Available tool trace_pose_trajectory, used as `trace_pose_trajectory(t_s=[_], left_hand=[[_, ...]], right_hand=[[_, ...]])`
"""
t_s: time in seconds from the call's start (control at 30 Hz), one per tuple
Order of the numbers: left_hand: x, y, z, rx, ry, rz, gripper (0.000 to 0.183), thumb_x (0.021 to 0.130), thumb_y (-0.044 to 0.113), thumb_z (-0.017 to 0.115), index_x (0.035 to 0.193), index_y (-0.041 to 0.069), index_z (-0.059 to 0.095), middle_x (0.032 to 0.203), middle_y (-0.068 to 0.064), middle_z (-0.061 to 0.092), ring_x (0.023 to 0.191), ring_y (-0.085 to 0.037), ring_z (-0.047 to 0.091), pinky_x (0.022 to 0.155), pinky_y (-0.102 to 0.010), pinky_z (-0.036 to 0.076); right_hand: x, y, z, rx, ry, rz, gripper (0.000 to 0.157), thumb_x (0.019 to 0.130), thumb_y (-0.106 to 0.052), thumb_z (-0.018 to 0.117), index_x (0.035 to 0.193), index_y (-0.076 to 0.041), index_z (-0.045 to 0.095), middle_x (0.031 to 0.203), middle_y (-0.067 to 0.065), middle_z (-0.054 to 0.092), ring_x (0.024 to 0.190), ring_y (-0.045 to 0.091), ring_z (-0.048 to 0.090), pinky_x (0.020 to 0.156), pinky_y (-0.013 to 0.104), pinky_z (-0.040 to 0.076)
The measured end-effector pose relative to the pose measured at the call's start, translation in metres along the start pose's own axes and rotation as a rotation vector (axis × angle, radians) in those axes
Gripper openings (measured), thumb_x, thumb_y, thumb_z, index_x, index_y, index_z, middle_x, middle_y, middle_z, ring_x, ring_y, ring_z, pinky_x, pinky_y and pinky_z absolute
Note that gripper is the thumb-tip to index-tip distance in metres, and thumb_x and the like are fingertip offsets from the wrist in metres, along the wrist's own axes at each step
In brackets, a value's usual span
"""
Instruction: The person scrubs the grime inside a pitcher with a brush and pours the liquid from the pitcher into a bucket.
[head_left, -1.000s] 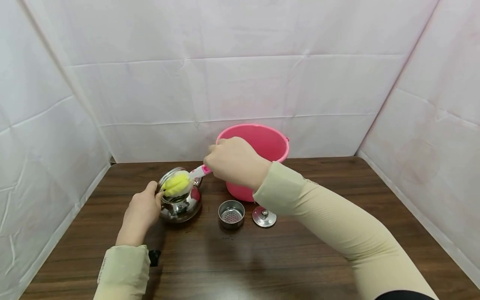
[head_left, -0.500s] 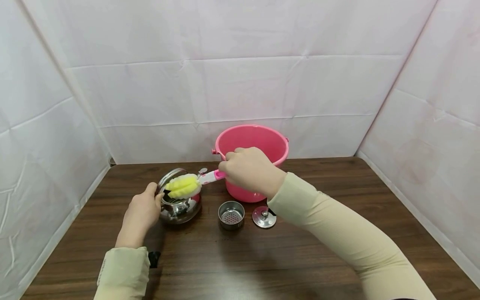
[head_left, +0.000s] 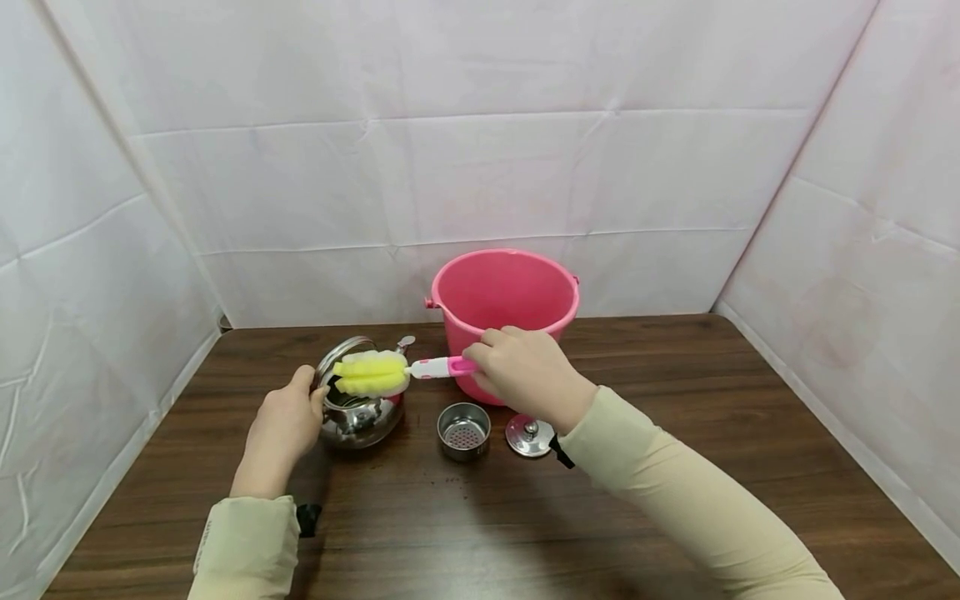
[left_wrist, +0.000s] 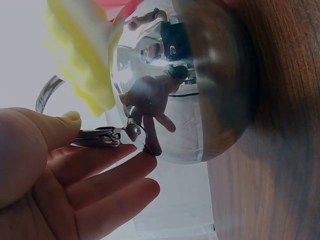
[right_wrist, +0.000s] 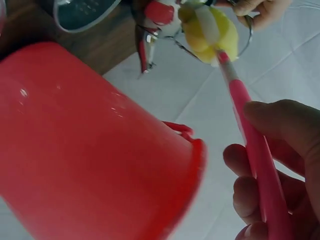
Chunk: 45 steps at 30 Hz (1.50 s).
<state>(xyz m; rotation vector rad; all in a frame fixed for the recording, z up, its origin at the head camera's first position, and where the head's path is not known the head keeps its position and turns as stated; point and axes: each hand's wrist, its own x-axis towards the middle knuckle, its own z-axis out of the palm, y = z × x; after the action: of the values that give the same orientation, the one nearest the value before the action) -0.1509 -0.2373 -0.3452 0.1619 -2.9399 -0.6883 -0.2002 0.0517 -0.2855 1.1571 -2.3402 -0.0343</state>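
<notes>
My left hand (head_left: 281,425) pinches the handle (left_wrist: 100,137) of a shiny metal kettle (head_left: 363,423) standing at the table's left, thumb on top and fingers beneath. In my right hand (head_left: 528,373) is a cleaning brush with a pink-and-white handle (right_wrist: 255,145), which my fingers wrap round. Its yellow-and-white sponge head (head_left: 371,373) lies almost level over the kettle's mouth, inside the raised handle loop. In the left wrist view, the sponge (left_wrist: 82,55) shows above the kettle's rounded side.
A pink bucket (head_left: 465,321) stands at the back, behind my right hand. Before it on the wooden table (head_left: 420,533) sit a small metal strainer cup (head_left: 463,450) and a kettle lid (head_left: 528,435) with a knob. White sheeting (head_left: 480,175) encloses the back and sides.
My right hand has moved right and towards me, drawing the brush up from the kettle's mouth and turning it nearly level. The left hand and the kettle have stayed put.
</notes>
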Motion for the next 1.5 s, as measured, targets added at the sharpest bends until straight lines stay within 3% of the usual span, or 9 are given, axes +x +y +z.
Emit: trace_pose_trajectory(t_s=[0.2, 0.43, 0.93, 1.5], left_hand=[[-0.001, 0.002, 0.000, 0.001, 0.003, -0.006, 0.018, 0.101, 0.020, 0.043, 0.105, 0.003, 0.041, 0.082, -0.028, 0.060, 0.066, -0.034, 0.055, 0.053, -0.041, 0.040], [-0.004, 0.003, -0.002, -0.008, -0.013, -0.008, 0.022, 0.101, 0.021, 0.041, 0.112, 0.001, 0.041, 0.073, -0.022, 0.057, 0.060, -0.028, 0.051, 0.051, -0.037, 0.038], [-0.006, 0.006, -0.003, -0.004, 0.008, -0.006, 0.020, 0.101, 0.020, 0.043, 0.109, 0.002, 0.042, 0.078, -0.025, 0.059, 0.064, -0.031, 0.054, 0.052, -0.039, 0.040], [-0.006, 0.007, -0.004, 0.000, -0.007, -0.017, 0.020, 0.101, 0.022, 0.042, 0.107, 0.002, 0.041, 0.078, -0.024, 0.058, 0.065, -0.032, 0.054, 0.052, -0.040, 0.039]], right_hand=[[-0.017, 0.000, 0.014, 0.024, 0.098, 0.013, 0.016, 0.082, -0.026, 0.072, 0.096, -0.018, 0.071, 0.077, -0.003, 0.064, 0.068, 0.013, 0.060, 0.055, 0.026, 0.049], [-0.035, 0.002, 0.031, 0.048, 0.186, 0.022, 0.025, 0.077, -0.026, 0.078, 0.099, -0.016, 0.071, 0.081, -0.003, 0.063, 0.068, 0.012, 0.059, 0.056, 0.025, 0.050], [-0.059, 0.006, 0.052, 0.145, 0.276, 0.074, 0.027, 0.076, -0.022, 0.079, 0.100, -0.014, 0.071, 0.080, -0.003, 0.062, 0.071, 0.012, 0.059, 0.057, 0.026, 0.050], [-0.085, 0.009, 0.052, 0.170, 0.323, 0.107, 0.030, 0.072, -0.020, 0.081, 0.099, -0.014, 0.072, 0.080, -0.002, 0.065, 0.069, 0.013, 0.061, 0.056, 0.028, 0.050]])
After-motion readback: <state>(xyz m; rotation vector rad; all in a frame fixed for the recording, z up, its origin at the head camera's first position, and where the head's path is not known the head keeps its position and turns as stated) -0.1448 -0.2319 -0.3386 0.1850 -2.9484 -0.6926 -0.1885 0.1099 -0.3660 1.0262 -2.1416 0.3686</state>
